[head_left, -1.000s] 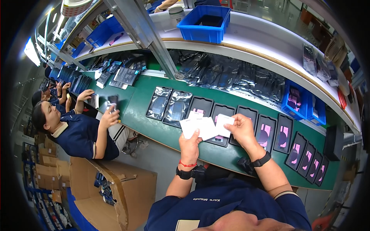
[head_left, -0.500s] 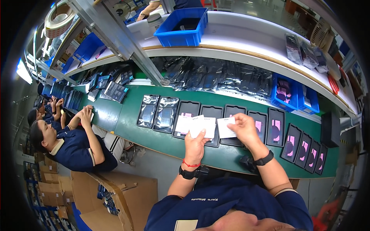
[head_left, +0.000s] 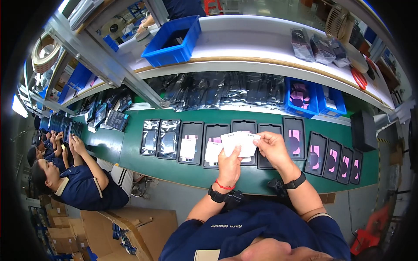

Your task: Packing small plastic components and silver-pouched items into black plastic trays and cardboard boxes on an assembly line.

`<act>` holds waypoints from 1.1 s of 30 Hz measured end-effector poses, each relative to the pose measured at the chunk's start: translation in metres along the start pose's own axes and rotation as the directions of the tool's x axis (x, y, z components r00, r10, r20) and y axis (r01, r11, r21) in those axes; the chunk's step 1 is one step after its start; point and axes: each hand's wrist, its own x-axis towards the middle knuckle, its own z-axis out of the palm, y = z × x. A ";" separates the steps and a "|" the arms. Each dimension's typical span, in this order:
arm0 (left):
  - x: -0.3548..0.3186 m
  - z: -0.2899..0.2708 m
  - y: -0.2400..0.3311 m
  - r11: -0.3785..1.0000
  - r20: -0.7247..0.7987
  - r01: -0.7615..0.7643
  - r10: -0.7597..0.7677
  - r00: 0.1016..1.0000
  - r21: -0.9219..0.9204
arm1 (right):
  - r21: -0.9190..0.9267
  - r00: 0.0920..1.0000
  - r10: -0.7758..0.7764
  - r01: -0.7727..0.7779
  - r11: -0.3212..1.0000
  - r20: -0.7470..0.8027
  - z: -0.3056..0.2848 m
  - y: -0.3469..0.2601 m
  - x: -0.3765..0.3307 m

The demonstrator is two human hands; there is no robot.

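My left hand [head_left: 230, 166] is closed on a small fan of white cards [head_left: 233, 141], thumb on top. The thumb and fingers of my right hand [head_left: 274, 148] pinch the fan's right-hand card [head_left: 249, 143]. Both hands are above a row of shallow black trays. In one black tray [head_left: 191, 128] lies a white card [head_left: 187, 150]; the tray to its right also holds a white card [head_left: 213, 152], with pink showing beside it. Farther right, a black tray [head_left: 292, 124] holds a pink piece [head_left: 296, 138] and a dark round part. The cards partly hide the trays beneath.
Two trays with silvery bags [head_left: 169, 137] lie left on the green table [head_left: 135, 143]. Dark bags [head_left: 217, 91] line the back below a white shelf [head_left: 244, 37]. Blue bins [head_left: 300, 112] and a black box [head_left: 364, 132] stand right. A co-worker [head_left: 82, 180] sits left; an open carton [head_left: 161, 226] is below.
My hands have shifted right along the trays. The card in my right hand, apart from the others before, now meets the left hand's fan. The whole view has shifted too.
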 end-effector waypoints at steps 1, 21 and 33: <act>0.001 0.000 0.000 0.998 0.022 0.057 -0.057 0.998 -0.014 | 0.016 0.999 0.037 -0.037 0.999 -0.023 -0.004 0.000 -0.001; -0.006 0.018 -0.022 0.998 -0.023 0.064 -0.064 0.998 0.015 | -0.668 0.861 -0.399 0.099 0.738 -0.314 -0.041 0.004 -0.032; 0.006 0.046 -0.033 0.945 0.211 0.132 -0.201 0.957 0.298 | -0.035 0.968 -0.180 0.176 0.984 -0.178 -0.072 -0.010 -0.033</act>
